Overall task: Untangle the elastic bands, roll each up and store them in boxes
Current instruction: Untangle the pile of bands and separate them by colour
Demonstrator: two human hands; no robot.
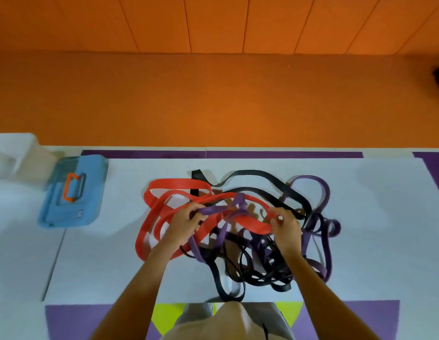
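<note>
A tangled heap of elastic bands lies on the white table [360, 217] in front of me. A wide red band [176, 185] loops on the left, black bands [257, 273] twist through the middle and front, and purple bands [321, 192] spread to the right. My left hand [186, 224] grips a purple strand knotted over the red band near the heap's centre. My right hand [285, 228] pinches the red band at its right bend. Both hands sit slightly above the pile.
A blue plastic box [73, 192] with an orange handle lies flat at the table's left. A white object [14, 153] stands behind it at the far left. An orange wall rises beyond the table's far edge. My knee shows below the near edge.
</note>
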